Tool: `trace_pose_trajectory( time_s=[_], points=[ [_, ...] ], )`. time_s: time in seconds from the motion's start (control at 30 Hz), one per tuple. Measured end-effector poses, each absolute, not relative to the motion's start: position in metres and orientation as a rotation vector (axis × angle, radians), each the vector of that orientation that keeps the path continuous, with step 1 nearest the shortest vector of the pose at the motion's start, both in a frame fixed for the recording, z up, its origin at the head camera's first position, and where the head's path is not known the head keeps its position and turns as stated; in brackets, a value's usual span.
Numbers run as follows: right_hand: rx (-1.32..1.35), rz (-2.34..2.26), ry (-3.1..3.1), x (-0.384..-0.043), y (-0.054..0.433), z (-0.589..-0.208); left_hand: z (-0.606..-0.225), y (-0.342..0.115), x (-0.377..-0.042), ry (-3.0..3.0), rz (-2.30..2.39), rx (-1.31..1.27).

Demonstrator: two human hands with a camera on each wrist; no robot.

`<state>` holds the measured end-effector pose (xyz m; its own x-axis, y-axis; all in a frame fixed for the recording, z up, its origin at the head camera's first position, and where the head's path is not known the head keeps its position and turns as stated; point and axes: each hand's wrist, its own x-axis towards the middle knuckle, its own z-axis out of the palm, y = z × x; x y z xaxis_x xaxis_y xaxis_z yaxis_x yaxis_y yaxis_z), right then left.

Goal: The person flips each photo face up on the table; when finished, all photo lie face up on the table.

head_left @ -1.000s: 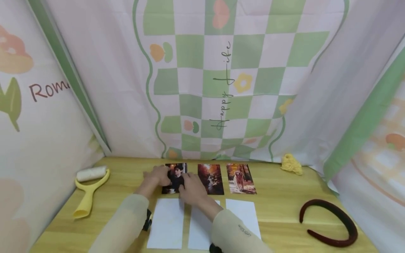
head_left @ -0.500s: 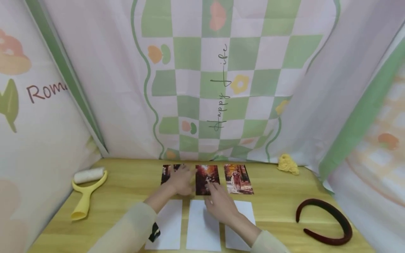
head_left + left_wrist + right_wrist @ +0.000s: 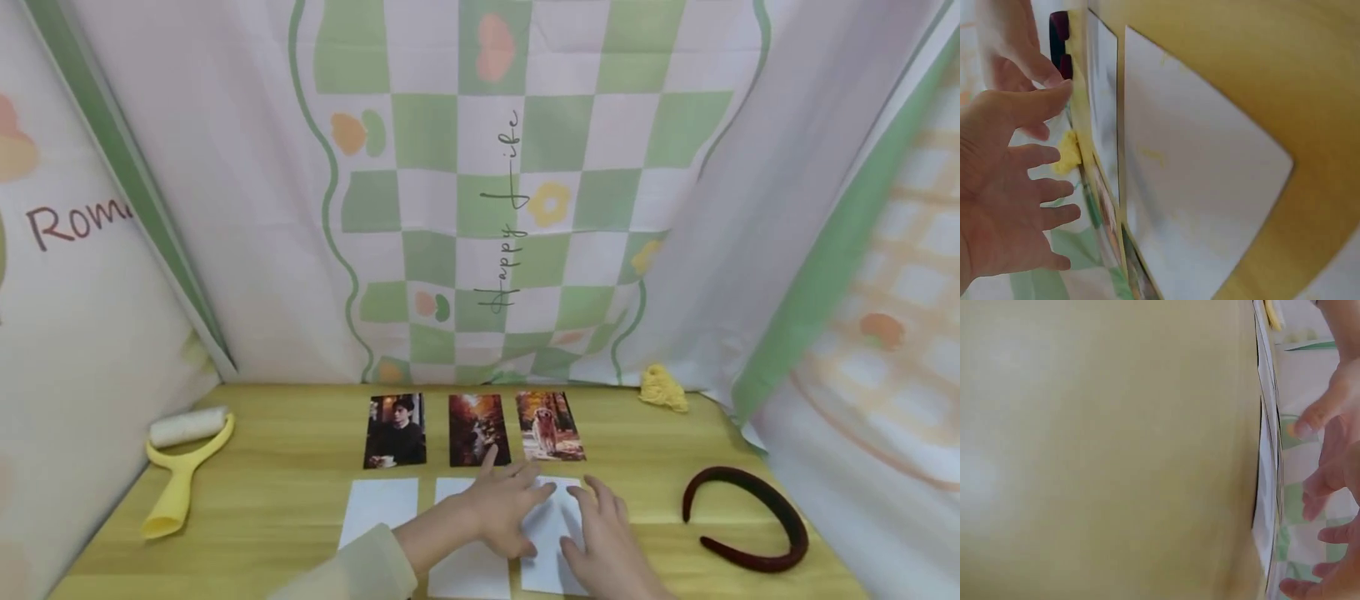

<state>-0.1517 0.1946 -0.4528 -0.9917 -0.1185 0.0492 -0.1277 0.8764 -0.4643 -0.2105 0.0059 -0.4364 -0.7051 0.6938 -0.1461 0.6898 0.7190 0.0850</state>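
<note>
Taking the left hand [image 3: 501, 510] in the head view as the dial's centre, with the backdrop [image 3: 495, 208] at twelve, that hand is hovering palm down, its fingers spread wide and gripping nothing. It is covering part of the middle white card [image 3: 468, 575] and the inner edge of the third white card [image 3: 547, 571], which is lying at four o'clock. One fingertip is overlapping the lower edge of the autumn stream print [image 3: 476, 421]; whether it is touching, I cannot tell.

The right hand [image 3: 606, 546] is sitting between three and four o'clock, just beside the left, its fingers parted, slightly bent and pinching nothing. It is partly overlapping the third card, where finger shadows are falling.

The first white card [image 3: 378, 504] is lying at nine o'clock, partly hidden by the pale left sleeve [image 3: 367, 567]. Beyond the cards, three prints are forming a row: a portrait print [image 3: 395, 433] at ten, the stream print towards twelve and a golden retriever print [image 3: 547, 425] at one.

Farther out on the wood-grain bench [image 3: 285, 500], a yellow-handled lint roller [image 3: 180, 482] is resting at nine, a bundle of yellow yarn [image 3: 663, 389] at two, and a dark red padded headband [image 3: 795, 533] at three.
</note>
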Motion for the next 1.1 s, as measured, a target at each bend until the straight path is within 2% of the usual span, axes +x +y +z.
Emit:
trace_pose_trajectory(
  time_s=[0.23, 0.5, 0.77, 1.0, 1.1],
  points=[
    [0.015, 1.048, -3.095, -0.146, 0.204, -0.462, -0.452, 0.011, -0.21, 2.668, -0.056, 1.165],
    [-0.269, 1.453, -3.008, -0.144, 0.206, -0.455, -0.497, 0.014, -0.219, 2.626, -0.024, 1.169],
    [-0.507, 2.046, -2.774, -0.145, 0.209, -0.441, -0.474, 0.015, -0.208, 2.696, 0.034, 1.11],
    [-0.625, 2.298, -2.556, -0.148, 0.219, -0.442, -0.5, 0.016, -0.22, 2.706, 0.042, 1.177],
    [-0.622, 2.311, -2.517, -0.148, 0.221, -0.448, -0.501, 0.016, -0.22, 2.708, 0.043, 1.17]
  ],
)
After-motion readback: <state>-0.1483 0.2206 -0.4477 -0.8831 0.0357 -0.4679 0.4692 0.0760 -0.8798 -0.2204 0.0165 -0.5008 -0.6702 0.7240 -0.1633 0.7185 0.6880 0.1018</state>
